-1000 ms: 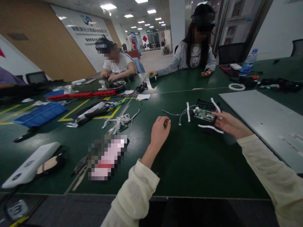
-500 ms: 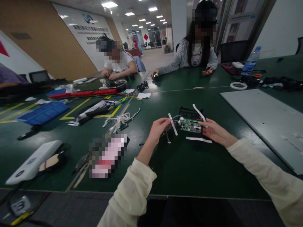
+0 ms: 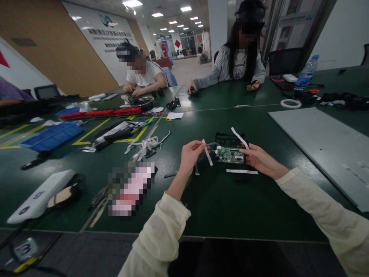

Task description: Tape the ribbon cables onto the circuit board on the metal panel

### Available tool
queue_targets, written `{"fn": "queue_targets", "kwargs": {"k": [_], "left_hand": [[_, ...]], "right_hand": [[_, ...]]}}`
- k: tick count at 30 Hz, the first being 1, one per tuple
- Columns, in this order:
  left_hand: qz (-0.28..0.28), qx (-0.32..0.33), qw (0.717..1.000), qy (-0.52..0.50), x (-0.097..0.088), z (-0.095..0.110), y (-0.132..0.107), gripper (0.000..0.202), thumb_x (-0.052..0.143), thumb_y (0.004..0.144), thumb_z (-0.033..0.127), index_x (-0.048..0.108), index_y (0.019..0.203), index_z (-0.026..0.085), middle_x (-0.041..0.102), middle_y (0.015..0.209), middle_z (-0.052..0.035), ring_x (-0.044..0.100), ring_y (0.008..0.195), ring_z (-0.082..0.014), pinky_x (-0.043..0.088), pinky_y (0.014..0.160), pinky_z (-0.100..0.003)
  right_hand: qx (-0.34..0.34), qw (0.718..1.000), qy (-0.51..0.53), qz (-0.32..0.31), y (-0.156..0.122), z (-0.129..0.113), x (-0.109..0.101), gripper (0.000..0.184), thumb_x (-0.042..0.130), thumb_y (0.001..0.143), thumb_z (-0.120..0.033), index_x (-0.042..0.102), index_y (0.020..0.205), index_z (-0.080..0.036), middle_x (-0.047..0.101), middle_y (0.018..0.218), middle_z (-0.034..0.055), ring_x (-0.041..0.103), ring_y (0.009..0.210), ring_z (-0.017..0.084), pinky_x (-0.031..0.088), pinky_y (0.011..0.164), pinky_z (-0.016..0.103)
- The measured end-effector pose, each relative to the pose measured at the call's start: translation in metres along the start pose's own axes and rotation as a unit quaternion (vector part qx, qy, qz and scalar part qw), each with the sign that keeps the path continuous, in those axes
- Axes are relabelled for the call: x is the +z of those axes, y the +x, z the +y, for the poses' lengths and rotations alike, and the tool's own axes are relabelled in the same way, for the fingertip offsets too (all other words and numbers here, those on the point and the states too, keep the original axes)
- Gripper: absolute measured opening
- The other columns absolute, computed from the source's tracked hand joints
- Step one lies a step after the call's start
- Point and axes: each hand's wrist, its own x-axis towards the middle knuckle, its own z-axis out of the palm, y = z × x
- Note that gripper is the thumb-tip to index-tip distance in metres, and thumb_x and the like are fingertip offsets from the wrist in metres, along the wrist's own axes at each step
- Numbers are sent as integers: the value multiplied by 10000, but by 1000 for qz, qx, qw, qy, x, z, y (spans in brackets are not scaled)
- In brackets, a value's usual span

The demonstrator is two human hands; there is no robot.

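Left hand (image 3: 192, 156): pinches wires (image 3: 213, 144), contact obscured | right hand (image 3: 261, 158): grips circuit board (image 3: 229, 154) at 3 o'clock, fingers partly hidden

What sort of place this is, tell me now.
Likely an office used for electronics work: a circuit board in the right hand, a lettered wall sign, a black chair.

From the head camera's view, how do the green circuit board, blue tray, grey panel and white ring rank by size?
Largest to smallest, as they look:
1. Grey panel
2. Blue tray
3. Green circuit board
4. White ring, though it lies farther off, so true sizes are unsure.
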Motion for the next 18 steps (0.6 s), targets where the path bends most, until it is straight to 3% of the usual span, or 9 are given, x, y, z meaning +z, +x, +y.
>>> {"fn": "queue_targets", "kwargs": {"k": [10, 18], "left_hand": [[4, 8, 999, 34, 1, 0, 4, 248, 631, 759, 407, 563, 825, 178, 650, 630, 10, 658, 596, -158, 448, 521, -221], [-53, 13, 996, 64, -3, 1, 1, 288, 643, 755, 414, 564, 905, 181, 676, 721, -4, 657, 625, -150, 476, 576, -235]], "right_hand": [[5, 1000, 0, 5, -1, 0, 2, 314, 688, 765, -179, 583, 1059, -212, 694, 970, 31, 690, 799, 161, 584, 672, 285], [3, 1000, 11, 19, 2, 0, -1, 283, 662, 784, -156, 597, 1058, -190, 698, 999, 51, 692, 811, 161, 593, 677, 280]]}}
